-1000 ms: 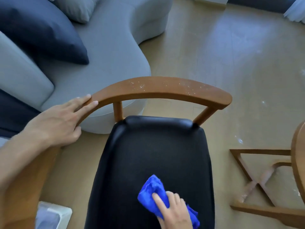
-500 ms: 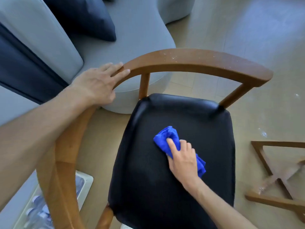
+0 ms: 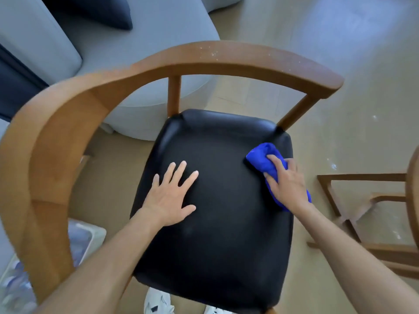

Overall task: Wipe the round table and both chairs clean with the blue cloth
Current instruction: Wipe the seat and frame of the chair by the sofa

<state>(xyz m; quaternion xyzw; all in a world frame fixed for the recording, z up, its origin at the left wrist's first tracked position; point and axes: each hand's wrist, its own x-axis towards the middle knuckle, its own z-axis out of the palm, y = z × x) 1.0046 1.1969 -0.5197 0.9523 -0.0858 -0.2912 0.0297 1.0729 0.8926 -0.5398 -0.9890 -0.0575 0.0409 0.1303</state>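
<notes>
Pale wood floor [image 3: 340, 64], grey sofa [image 3: 147, 41] upper left. Chair [image 3: 226, 57] below me, black seat [image 3: 215, 223], white specks on the curved back rail. My left hand [image 3: 169, 198] lies flat on the seat, fingers spread, holding nothing. My right hand [image 3: 289, 184] grips the bunched blue cloth [image 3: 260, 159] at the seat's right edge; part of it is hidden under my palm. Round tabletop [image 3: 413, 200] cut off at right, only its rim and base showing. Clear bin [image 3: 84, 241] lower left, blurred.
</notes>
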